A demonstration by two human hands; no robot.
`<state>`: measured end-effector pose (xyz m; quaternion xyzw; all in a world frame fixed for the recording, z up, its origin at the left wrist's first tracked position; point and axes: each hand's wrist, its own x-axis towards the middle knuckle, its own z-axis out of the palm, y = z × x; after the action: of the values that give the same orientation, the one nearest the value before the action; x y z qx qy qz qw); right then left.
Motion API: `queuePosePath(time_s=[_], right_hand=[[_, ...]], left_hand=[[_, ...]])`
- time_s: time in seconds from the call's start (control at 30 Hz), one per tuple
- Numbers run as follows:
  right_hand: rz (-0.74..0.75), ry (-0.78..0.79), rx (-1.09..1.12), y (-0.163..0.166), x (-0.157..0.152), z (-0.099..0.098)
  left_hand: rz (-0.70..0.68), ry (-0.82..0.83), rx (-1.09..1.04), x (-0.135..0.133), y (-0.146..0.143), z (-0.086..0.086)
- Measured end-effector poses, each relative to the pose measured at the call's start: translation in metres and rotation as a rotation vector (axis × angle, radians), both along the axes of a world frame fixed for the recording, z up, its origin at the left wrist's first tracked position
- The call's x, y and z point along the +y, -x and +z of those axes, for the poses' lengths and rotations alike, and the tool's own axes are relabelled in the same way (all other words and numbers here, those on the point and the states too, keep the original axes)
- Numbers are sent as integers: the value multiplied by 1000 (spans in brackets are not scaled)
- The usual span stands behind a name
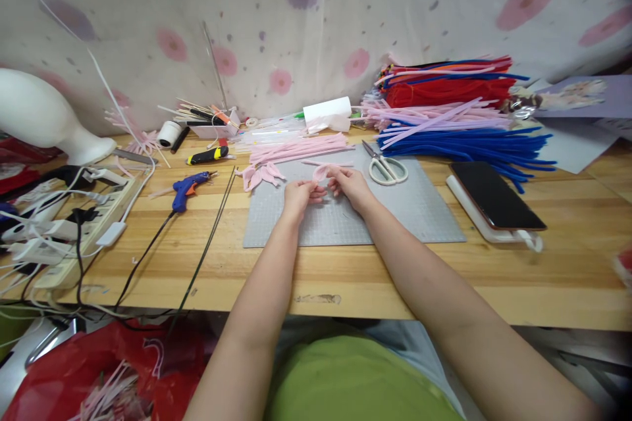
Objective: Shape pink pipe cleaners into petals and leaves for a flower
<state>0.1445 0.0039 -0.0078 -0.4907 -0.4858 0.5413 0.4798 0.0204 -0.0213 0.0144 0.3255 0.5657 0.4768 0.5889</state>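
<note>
Over the grey cutting mat (316, 227), my two hands are close together. A pink pipe cleaner (322, 172), bent into a small loop, shows at the fingers of my right hand (350, 189), which is closed on it. My left hand (302, 198) is closed just beside it, fingertips pinched; whatever they hold is too small to make out. A straight pink pipe cleaner (311, 163) lies just behind the loop. To the left, pink petal-shaped pieces (261, 176) rest at the mat's edge. Scissors (388, 168) with pale handles lie on the mat to the right.
Bundles of pink (301, 147) and blue pipe cleaners (464, 145) lie at the back. A blue glue gun (185, 191), a yellow-black cutter (207, 155) and a power strip (93, 230) are leftward. On the right, a phone (496, 194) rests on a white power bank.
</note>
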Motion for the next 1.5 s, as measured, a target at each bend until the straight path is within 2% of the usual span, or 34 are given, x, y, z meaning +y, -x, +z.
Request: queuePosePath(time_s=[0.2, 0.3, 0.53, 0.73, 0.87, 1.03, 1.13, 1.23, 1.4, 1.5], right_hand=[[-12, -137, -99, 1, 1, -6], [-61, -197, -188, 1, 3, -11], [-81, -265, -332, 3, 6, -13], [-85, -293, -415, 4, 2, -9], [-103, -261, -351, 4, 1, -7], [-97, -193, -213, 3, 1, -7], [-89, -195, -178, 2, 0, -8], [-35, -175, -155, 1, 0, -7], [142, -86, -69, -3, -2, -1], [156, -84, -65, -4, -2, 0]], left_hand=[[-123, 20, 54, -2, 0, 1], [-134, -4, 64, -3, -3, 0], [33, -46, 23, -3, -8, -4], [93, -85, 50, -1, -12, -9], [60, -84, 66, -1, -10, -7], [-215, -19, 114, -5, -5, -1], [-297, -7, 159, -7, -5, 1], [-265, -19, 138, -7, -6, 0], [-149, -30, 44, -3, -5, -4], [-85, -22, 16, -2, -5, -5]])
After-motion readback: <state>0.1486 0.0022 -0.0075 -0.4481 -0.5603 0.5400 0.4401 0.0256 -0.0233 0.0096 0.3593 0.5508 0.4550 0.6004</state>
